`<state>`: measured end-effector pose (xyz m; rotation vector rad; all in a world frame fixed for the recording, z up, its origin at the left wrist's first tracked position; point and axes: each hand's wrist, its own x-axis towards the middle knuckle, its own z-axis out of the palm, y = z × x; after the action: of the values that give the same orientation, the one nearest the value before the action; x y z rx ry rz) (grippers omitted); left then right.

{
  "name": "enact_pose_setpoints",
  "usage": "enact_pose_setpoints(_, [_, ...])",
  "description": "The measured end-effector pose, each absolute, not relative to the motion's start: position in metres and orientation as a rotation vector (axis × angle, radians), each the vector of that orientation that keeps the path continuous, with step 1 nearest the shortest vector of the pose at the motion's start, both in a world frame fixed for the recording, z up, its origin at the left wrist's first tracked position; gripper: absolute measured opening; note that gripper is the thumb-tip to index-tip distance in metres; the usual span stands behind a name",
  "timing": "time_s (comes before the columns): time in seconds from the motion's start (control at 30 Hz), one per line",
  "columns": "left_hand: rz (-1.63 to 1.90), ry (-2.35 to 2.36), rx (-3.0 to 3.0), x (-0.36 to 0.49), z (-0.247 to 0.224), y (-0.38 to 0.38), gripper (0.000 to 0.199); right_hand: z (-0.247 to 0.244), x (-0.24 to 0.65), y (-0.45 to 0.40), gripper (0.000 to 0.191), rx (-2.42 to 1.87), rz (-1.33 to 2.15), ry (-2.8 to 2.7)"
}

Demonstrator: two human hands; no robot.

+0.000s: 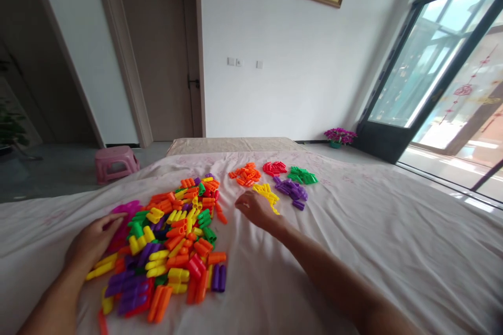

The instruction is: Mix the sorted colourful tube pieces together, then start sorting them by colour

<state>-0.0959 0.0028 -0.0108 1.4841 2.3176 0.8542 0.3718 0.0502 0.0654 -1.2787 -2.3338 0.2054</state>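
My left hand [96,235] rests at the left edge of a big mixed heap of plastic building pieces [176,230], beside a magenta plastic item [128,214]. Its thumb and forefinger are apart, with nothing visible between them. The heap's tube-shaped pieces are orange, yellow, green, purple and red. My right hand [255,207] is between that heap and a small yellow pile [268,194], partly covering the yellow pieces. Its fingers are curled downward and closed; whatever they may hold is hidden. Behind it lie an orange pile [246,174], a red pile [274,168], a green pile [302,175] and a purple pile [291,189].
A pale, wrinkled cloth [353,241] covers the surface beneath the pieces. A pink stool [116,164] stands on the floor at left, near a closed door [157,57]. Magenta flowers [340,136] are by the glass door [424,63] at right.
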Motion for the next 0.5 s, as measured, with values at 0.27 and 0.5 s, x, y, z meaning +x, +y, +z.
enact_pose_setpoints(0.27, [0.842, 2.315, 1.480, -0.092, -0.001, 0.000, 0.054, 0.050, 0.319, 0.034, 0.030, -1.459, 0.097, -2.493])
enact_pose_setpoints(0.5, [0.858, 2.357, 1.488, -0.094, -0.010, 0.005, 0.051, 0.057, 0.343, 0.053, 0.033, -1.536, 0.099, -2.293])
